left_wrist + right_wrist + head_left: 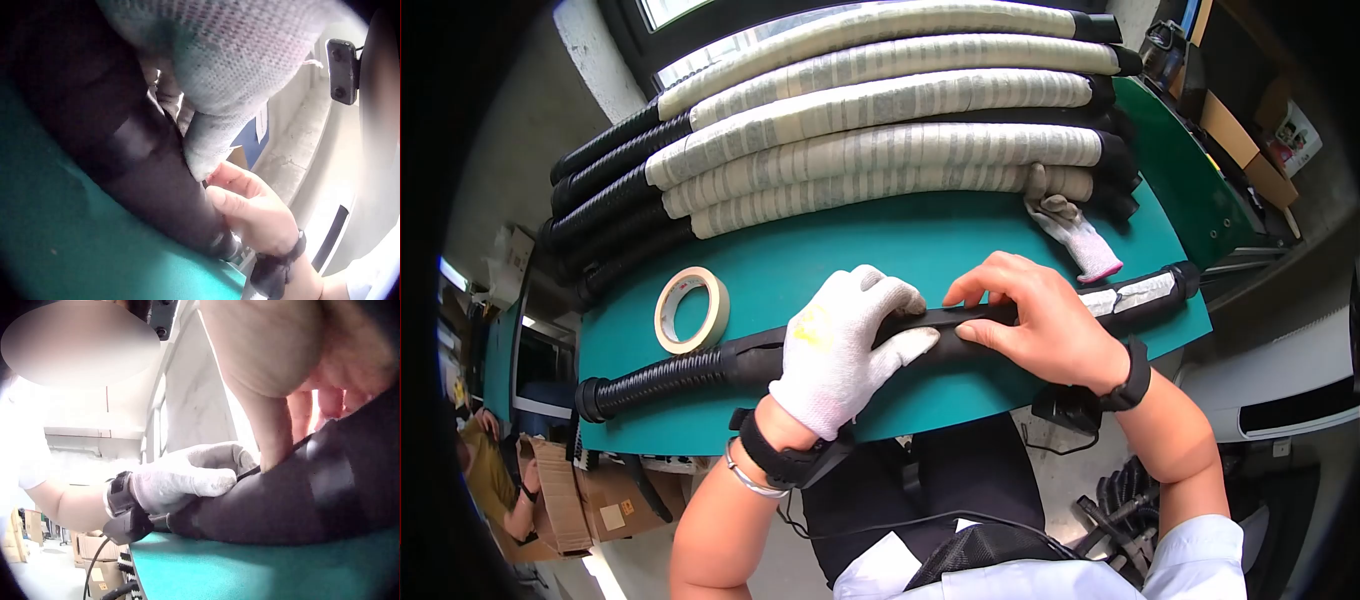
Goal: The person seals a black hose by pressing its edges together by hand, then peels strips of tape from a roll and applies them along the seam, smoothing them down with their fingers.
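Black hose: lies along the green table (790, 255); we see both hose ends (950, 360) only from the head.
Left hand (835, 345): gloved, pinching its dark sleeve.
Right hand (1045, 330): bare, pinching alongside.
Tape roll (719, 310): head view only.
Hidden: right fingertips, behind the hose in our right wrist view.

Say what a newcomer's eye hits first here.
Likely the pale-wrapped hoses ranked along the green table's far side. Next, the mismatched hands on the black hose in front: left hand gloved, right hand bare. The tape roll stands out left of the gloved hand.
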`<state>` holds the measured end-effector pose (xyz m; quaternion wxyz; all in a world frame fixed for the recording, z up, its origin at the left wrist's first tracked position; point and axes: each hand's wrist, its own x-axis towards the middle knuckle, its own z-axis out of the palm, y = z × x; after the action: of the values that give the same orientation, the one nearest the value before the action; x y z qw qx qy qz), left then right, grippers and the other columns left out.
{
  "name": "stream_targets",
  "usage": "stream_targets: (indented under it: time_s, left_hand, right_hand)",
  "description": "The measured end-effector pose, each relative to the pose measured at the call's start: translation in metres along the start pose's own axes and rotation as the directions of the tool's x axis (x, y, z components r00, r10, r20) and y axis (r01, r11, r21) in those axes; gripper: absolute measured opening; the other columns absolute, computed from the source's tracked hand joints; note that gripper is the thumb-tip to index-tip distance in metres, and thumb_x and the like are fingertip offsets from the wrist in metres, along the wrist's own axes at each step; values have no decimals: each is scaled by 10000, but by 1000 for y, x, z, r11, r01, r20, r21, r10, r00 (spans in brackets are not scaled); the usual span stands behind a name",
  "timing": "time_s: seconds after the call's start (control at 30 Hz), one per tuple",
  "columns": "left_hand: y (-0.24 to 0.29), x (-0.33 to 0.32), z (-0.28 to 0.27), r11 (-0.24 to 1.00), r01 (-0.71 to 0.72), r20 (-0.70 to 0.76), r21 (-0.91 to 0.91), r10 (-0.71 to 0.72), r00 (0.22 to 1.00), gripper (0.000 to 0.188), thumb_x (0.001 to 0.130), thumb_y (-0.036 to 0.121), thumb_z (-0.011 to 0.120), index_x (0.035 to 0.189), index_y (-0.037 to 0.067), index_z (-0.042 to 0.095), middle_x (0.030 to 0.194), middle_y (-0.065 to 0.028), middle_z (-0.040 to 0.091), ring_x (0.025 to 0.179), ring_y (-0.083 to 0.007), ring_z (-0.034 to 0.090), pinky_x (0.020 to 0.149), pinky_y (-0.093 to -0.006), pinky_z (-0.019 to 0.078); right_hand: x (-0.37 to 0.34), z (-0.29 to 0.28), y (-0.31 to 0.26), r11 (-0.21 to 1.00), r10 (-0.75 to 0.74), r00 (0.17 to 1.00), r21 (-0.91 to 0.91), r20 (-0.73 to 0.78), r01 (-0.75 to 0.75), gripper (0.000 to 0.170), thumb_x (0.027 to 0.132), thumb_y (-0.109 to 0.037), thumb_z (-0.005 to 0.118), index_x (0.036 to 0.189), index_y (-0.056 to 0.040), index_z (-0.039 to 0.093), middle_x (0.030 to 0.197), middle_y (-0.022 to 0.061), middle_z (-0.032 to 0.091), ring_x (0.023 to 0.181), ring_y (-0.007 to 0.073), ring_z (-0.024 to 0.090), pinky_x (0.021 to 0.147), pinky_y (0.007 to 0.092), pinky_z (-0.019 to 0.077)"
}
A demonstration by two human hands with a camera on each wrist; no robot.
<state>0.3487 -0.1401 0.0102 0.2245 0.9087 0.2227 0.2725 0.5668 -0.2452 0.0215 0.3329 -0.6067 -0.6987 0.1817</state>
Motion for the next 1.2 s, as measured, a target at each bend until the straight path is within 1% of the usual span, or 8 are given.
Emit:
stream_targets:
  time_s: [0.17, 0.27, 0.5, 0.7, 0.9, 0.93, 1.03, 1.2]
  left_hand:
    - [4, 2, 0, 998, 64, 16, 27, -64, 998, 254, 810, 189, 848, 1022, 95, 745, 943, -69, 689, 905, -280, 669, 809, -382, 550]
    - [4, 3, 2, 999, 48, -11, 0, -48, 999, 248, 816, 177, 832, 1041, 110, 751, 941, -73, 683, 907, -287, 664, 806, -389, 547]
    - [2, 7, 5, 996, -82, -36, 19, 83, 996, 238, 813, 104, 817, 1044, 126, 760, 926, -74, 671, 901, -307, 648, 794, -405, 537]
    - [0, 5, 6, 989, -144, -45, 27, 145, 988, 196, 811, 95, 819, 995, 132, 761, 917, -65, 670, 883, -304, 645, 778, -401, 532]
    - [-3, 5, 7, 977, -208, -47, 55, 211, 976, 187, 802, 110, 831, 974, 113, 755, 905, -64, 669, 866, -301, 643, 770, -399, 529]
    - [-4, 5, 6, 975, -215, -42, 60, 218, 975, 190, 801, 114, 832, 974, 111, 755, 904, -65, 669, 865, -301, 642, 768, -399, 529]
    - [-5, 5, 6, 967, -248, -37, 64, 251, 967, 198, 796, 121, 833, 977, 110, 753, 901, -70, 666, 857, -303, 638, 760, -400, 527]
    - [-3, 3, 7, 953, -288, -49, 95, 293, 955, 209, 782, 116, 831, 973, 101, 747, 890, -73, 654, 840, -304, 630, 745, -400, 524]
  right_hand:
    - [7, -13, -3, 976, 136, 984, 156, 112, -153, 143, 848, -79, 798, 977, -61, 738, 966, 103, 696, 862, 314, 674, 752, 409, 551]
    - [1, -4, 6, 979, -171, 984, -116, -46, 165, 116, 846, -58, 788, 947, -65, 730, 917, 89, 680, 840, 303, 667, 731, 402, 549]
    - [-5, 9, 6, 776, -457, 883, -534, -106, 337, 128, 766, -39, 750, 867, -75, 681, 784, 48, 557, 716, 222, 612, 589, 350, 518]
    - [-9, 5, 6, 713, -510, 859, -581, -46, 392, 170, 748, -61, 747, 910, -72, 696, 772, 31, 516, 682, 195, 576, 559, 325, 505]
    - [-24, 13, -1, 697, -528, 848, -589, -37, 409, 351, 763, -58, 747, 1105, 20, 736, 932, 72, 622, 878, 221, 655, 737, 333, 571]
    - [-30, 9, -15, 745, -436, 900, -557, 11, 368, 442, 768, -56, 742, 1189, 75, 716, 1046, 112, 645, 1017, 248, 655, 854, 360, 570]
    - [-39, 10, -19, 638, -423, 904, -686, 68, 350, 484, 773, -74, 719, 1231, 78, 704, 1103, 122, 649, 1065, 263, 640, 890, 367, 558]
    - [-48, 23, -28, 589, -367, 928, -756, 65, 286, 547, 776, -89, 639, 1281, 121, 658, 1148, 186, 657, 1083, 285, 642, 905, 360, 556]
